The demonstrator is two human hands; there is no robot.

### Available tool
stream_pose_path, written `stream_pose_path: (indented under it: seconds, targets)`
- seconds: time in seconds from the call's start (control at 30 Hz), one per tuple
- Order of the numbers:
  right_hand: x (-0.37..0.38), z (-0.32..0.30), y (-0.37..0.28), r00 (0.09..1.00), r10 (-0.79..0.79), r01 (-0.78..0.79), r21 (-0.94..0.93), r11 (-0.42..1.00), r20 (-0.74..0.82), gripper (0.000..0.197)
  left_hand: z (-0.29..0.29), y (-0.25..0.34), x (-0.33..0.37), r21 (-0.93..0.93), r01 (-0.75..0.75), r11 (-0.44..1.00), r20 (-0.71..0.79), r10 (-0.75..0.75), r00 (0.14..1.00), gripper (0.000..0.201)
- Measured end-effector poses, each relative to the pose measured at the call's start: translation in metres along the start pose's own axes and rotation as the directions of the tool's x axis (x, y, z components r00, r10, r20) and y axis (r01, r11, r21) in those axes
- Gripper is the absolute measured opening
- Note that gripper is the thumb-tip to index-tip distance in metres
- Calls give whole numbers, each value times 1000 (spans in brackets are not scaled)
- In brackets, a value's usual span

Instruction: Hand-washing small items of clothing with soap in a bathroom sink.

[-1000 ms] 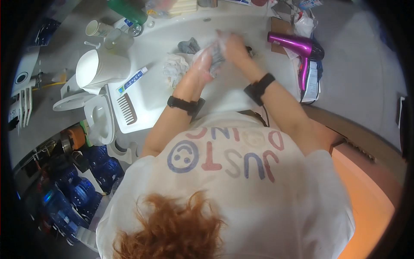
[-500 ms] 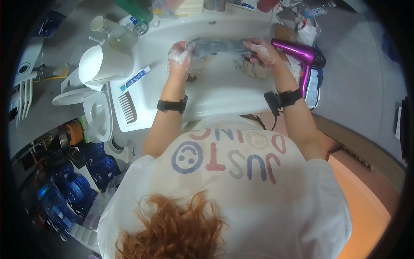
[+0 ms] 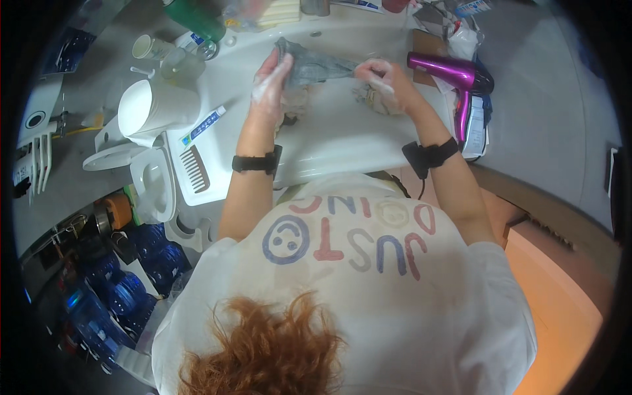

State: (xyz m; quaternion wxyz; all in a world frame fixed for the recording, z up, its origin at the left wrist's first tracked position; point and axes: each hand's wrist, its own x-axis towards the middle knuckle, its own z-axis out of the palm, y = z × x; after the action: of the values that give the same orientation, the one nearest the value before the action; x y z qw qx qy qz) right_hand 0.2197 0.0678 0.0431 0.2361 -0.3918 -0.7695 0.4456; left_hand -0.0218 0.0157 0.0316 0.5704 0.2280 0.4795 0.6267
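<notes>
A wet grey cloth (image 3: 319, 69) is stretched between my two hands over the white sink (image 3: 342, 141). My left hand (image 3: 270, 82), streaked with white suds, grips its wider end, which fans upward. Its narrowed, bunched end is pinched in the closed fingers of my right hand (image 3: 385, 78), also soapy. Whether the cloth is a garment such as a sock, I cannot tell. Below it in the basin lie a crumpled beige cloth (image 3: 294, 105) near my left wrist and another beige cloth (image 3: 375, 100), partly hidden by my right hand.
On the sink's left ledge lie a toothpaste tube (image 3: 203, 125) and a white comb (image 3: 195, 170), near a white tub (image 3: 158, 108). A purple hair dryer (image 3: 454, 74) rests at the right. A green bottle (image 3: 194, 20) stands at the back left. A toilet (image 3: 155, 181) is beyond the left ledge.
The cloth's right end has narrowed into a bunch as my right hand shifted left. My left hand has turned more upright and its end of the cloth has risen and spread.
</notes>
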Motion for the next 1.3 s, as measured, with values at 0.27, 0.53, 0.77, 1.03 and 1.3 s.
stream_pose_path:
  seconds: [0.27, 0.53, 0.77, 1.03, 1.3]
  targets:
    - [-2, -13, 17, 855, 515, -334, 826, 455, 62, 30, -12, -33, 3, 865, -181, 468, 157, 89, 984, 58]
    - [-4, -4, 6, 916, 372, -400, 393, 828, 150, 38, -12, -26, 1, 413, -78, 908, -99, 129, 987, 32]
    - [4, 11, 6, 867, 495, -231, 926, 297, 57, 23, 8, -17, -13, -382, 142, 913, -48, -173, 984, 25]
    - [2, 95, -61, 948, -139, 86, -188, 978, -286, 28, -1, -86, 17, -571, 485, 662, 430, -262, 864, 17]
    - [6, 78, -50, 988, -149, 144, -625, 767, 44, 25, 61, -52, -31, -578, 463, 671, 115, -495, 861, 29]
